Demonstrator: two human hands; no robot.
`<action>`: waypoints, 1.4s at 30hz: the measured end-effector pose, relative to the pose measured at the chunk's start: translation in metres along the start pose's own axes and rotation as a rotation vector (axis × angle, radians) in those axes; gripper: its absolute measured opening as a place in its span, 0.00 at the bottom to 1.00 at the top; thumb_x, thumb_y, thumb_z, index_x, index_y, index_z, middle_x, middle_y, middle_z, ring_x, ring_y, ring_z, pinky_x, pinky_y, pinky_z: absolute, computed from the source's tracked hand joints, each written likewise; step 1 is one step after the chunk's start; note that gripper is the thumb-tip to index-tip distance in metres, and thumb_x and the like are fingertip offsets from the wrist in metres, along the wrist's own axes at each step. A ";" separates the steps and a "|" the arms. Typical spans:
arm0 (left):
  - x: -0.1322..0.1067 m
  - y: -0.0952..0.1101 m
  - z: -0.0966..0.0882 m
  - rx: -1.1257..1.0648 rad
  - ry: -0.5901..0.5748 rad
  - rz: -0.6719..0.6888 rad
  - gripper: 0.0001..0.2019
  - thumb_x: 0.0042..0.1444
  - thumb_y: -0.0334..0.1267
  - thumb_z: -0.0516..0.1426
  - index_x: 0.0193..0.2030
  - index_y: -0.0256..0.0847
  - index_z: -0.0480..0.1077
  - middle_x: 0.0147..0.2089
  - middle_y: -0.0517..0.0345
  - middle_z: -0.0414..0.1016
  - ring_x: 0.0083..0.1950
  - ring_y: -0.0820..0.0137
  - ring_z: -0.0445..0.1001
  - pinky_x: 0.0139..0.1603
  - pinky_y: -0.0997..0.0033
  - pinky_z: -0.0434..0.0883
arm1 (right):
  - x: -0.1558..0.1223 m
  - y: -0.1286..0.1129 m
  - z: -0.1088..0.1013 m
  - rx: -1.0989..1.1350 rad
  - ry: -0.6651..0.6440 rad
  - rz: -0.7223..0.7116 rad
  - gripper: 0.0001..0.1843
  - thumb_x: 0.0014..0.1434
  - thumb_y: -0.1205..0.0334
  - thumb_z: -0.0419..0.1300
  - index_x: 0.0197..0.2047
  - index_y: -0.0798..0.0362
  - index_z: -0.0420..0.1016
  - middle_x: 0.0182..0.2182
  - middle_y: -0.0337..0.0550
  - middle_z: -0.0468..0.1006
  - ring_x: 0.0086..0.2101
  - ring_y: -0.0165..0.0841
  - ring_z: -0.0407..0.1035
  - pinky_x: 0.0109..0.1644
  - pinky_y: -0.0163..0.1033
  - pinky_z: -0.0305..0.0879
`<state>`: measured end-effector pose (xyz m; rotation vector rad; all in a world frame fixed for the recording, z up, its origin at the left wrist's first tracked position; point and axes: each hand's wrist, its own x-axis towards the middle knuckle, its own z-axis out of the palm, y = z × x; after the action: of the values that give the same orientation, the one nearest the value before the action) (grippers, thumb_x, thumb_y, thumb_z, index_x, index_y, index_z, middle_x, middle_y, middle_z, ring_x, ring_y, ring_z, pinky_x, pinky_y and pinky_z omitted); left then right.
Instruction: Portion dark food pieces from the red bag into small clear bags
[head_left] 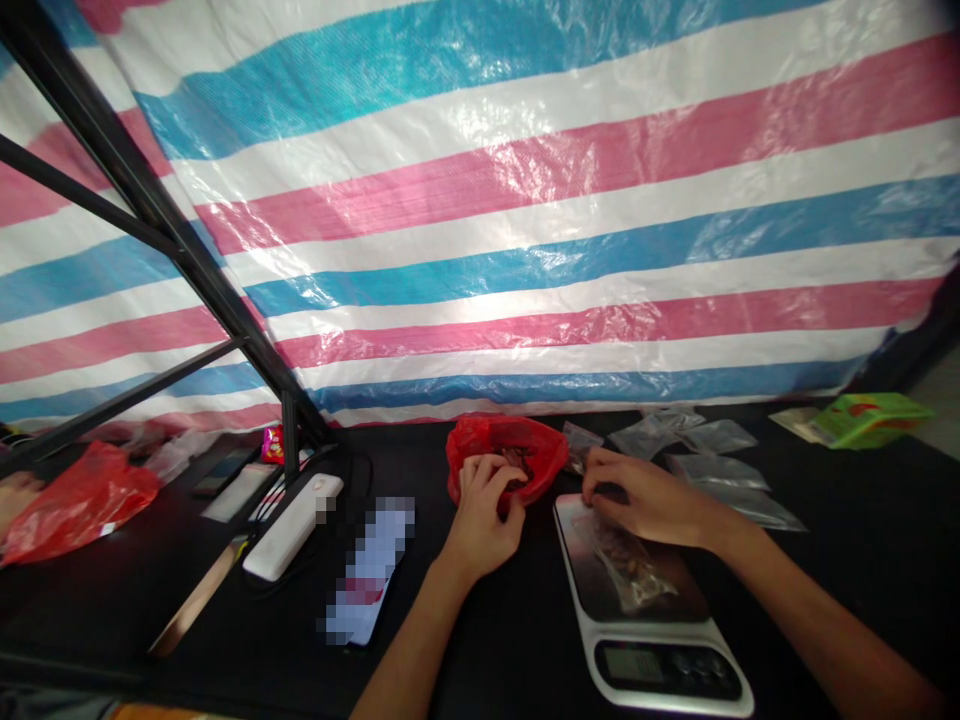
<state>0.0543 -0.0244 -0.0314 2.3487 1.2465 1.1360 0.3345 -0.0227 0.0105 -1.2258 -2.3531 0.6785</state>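
Observation:
My left hand (487, 505) reaches over the near rim of a red plastic bag (546, 440). Its fingers curl down into the bag with the thumb held apart, and small brown pieces (517, 462) lie beside the fingertips. At the far edge of a digital kitchen scale (592, 635), my right hand (637, 497) is closed on the upper end of a clear plastic bag (634, 570). That bag lies across the scale's plate with brown contents inside. The scale's display is too blurred to read.
Several clear bags (720, 470) lie at the back right, near a green packet (870, 418). Left of me are a phone (375, 570), a white power strip (292, 530) and another red bag (82, 500) beside another person's hand (16, 500). Striped sheeting (562, 200) hangs behind.

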 end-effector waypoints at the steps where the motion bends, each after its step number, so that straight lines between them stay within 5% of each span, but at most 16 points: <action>1: 0.000 0.000 -0.001 -0.003 0.002 0.001 0.17 0.59 0.24 0.57 0.50 0.47 0.75 0.53 0.51 0.72 0.58 0.55 0.65 0.61 0.50 0.67 | 0.000 0.001 0.000 0.020 -0.006 0.001 0.09 0.64 0.68 0.59 0.35 0.50 0.80 0.40 0.43 0.76 0.40 0.37 0.73 0.47 0.41 0.67; 10: 0.000 0.012 0.001 -0.182 -0.011 -0.045 0.11 0.64 0.36 0.62 0.53 0.47 0.74 0.53 0.53 0.78 0.57 0.58 0.72 0.60 0.53 0.67 | 0.006 -0.019 0.010 0.363 0.147 -0.103 0.12 0.74 0.53 0.56 0.42 0.49 0.75 0.40 0.42 0.75 0.40 0.36 0.71 0.45 0.41 0.69; 17: -0.002 0.013 0.012 -0.341 -0.020 -0.037 0.06 0.67 0.40 0.61 0.45 0.44 0.78 0.45 0.54 0.83 0.48 0.61 0.79 0.55 0.57 0.70 | 0.015 -0.028 0.035 0.455 0.321 -0.092 0.12 0.74 0.50 0.57 0.44 0.47 0.76 0.43 0.45 0.78 0.43 0.39 0.74 0.47 0.43 0.74; 25: 0.000 0.018 0.017 -0.417 0.106 -0.155 0.09 0.69 0.40 0.58 0.41 0.41 0.78 0.39 0.54 0.82 0.41 0.66 0.80 0.45 0.68 0.75 | 0.017 -0.023 0.047 0.743 0.303 0.011 0.18 0.68 0.47 0.66 0.55 0.45 0.73 0.41 0.41 0.80 0.42 0.37 0.77 0.46 0.41 0.74; 33: -0.002 0.021 0.014 -0.436 0.161 -0.132 0.12 0.71 0.43 0.56 0.41 0.39 0.77 0.37 0.54 0.82 0.38 0.67 0.80 0.41 0.71 0.74 | 0.020 -0.036 0.045 0.811 0.388 0.034 0.22 0.63 0.44 0.69 0.54 0.46 0.73 0.38 0.40 0.78 0.40 0.37 0.77 0.47 0.43 0.75; 42: -0.004 0.021 0.011 -0.385 0.203 -0.022 0.09 0.71 0.37 0.56 0.40 0.40 0.75 0.37 0.54 0.80 0.38 0.68 0.79 0.41 0.70 0.74 | 0.016 -0.034 0.050 0.792 0.451 -0.004 0.16 0.65 0.48 0.68 0.51 0.46 0.73 0.36 0.39 0.76 0.39 0.36 0.73 0.44 0.41 0.71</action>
<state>0.0739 -0.0385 -0.0292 1.9714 0.9992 1.4861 0.2763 -0.0378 -0.0073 -0.8787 -1.4800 1.0591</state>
